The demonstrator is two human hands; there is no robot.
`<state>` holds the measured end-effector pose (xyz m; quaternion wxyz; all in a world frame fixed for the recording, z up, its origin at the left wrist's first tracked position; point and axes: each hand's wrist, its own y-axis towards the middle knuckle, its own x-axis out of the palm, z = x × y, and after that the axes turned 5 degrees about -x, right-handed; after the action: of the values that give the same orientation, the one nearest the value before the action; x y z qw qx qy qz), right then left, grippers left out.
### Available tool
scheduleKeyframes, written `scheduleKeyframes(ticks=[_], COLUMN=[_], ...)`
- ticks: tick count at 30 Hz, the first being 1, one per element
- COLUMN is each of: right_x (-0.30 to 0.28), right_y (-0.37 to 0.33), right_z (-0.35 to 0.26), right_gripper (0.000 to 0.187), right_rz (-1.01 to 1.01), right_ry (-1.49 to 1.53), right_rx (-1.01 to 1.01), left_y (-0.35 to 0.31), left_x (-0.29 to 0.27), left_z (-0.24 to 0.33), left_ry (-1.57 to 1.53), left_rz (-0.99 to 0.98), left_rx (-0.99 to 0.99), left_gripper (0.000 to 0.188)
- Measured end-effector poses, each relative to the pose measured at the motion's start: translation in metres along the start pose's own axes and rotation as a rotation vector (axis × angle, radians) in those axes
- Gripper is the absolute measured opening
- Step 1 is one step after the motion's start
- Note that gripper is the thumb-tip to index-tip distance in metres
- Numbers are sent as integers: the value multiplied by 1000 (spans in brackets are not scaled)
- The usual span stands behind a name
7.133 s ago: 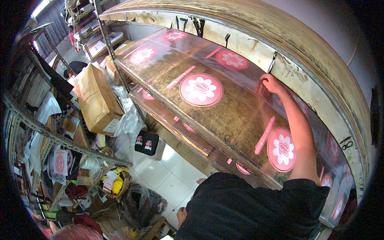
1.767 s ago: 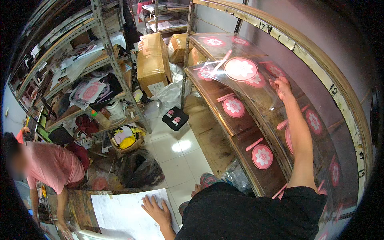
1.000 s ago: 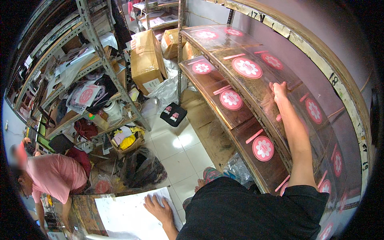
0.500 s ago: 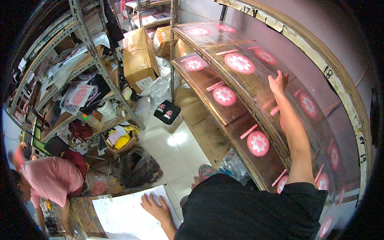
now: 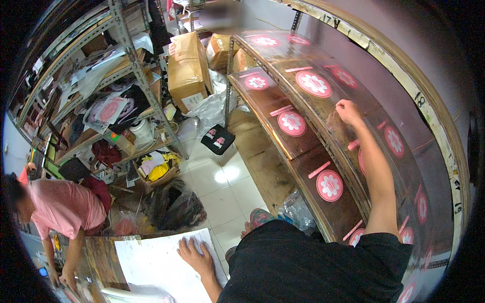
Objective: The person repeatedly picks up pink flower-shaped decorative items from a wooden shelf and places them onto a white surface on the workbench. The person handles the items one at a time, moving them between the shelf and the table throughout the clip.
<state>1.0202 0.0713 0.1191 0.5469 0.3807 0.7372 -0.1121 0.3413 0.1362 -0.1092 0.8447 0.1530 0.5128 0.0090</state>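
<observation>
My right hand (image 5: 348, 112) reaches over the upper level of the rack on the right, fingers curled together in a pinch. What it holds, if anything, is too small to make out. Below it, glossy clear sheets (image 5: 331, 118) lie on the brown boards. Up and left of this hand is a pink round print with a white flower (image 5: 313, 84); a pink strip (image 5: 299, 69) sits above it. My left hand (image 5: 196, 256) lies flat, fingers spread, on a large white paper sheet (image 5: 146, 265) on the wooden table (image 5: 103, 260).
A metal shelving unit (image 5: 132, 58) with piled goods stands at left. Cardboard boxes (image 5: 188, 68), a black folded cloth (image 5: 218, 140) and a dark plastic bag (image 5: 177, 204) are on the floor. A person in a pink shirt (image 5: 68, 207) bends over the table's far left.
My right hand has gone from fingers apart to pinched and sits slightly lower on the rack. My left hand stays on the paper. The view has shifted slightly; the other person's hands have moved.
</observation>
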Motion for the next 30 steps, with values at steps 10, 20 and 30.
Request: scheduleKeyframes(ticks=[10,20,30], right_x=[60,429,472], right_y=[-22,-146,-225], right_z=[-243,-154,-186], right_gripper=[27,19,17], right_rz=[-256,-1417,-1633], right_ry=[841,1466,117], right_rx=[-448,142,-401], left_y=[-3,-57,-171], left_x=[-17,-50,-84], left_z=[7,14,33], left_ry=[-61,-210,263], left_rz=[83,327,441], left_rx=[-90,-281,-901], left_gripper=[38,42,46])
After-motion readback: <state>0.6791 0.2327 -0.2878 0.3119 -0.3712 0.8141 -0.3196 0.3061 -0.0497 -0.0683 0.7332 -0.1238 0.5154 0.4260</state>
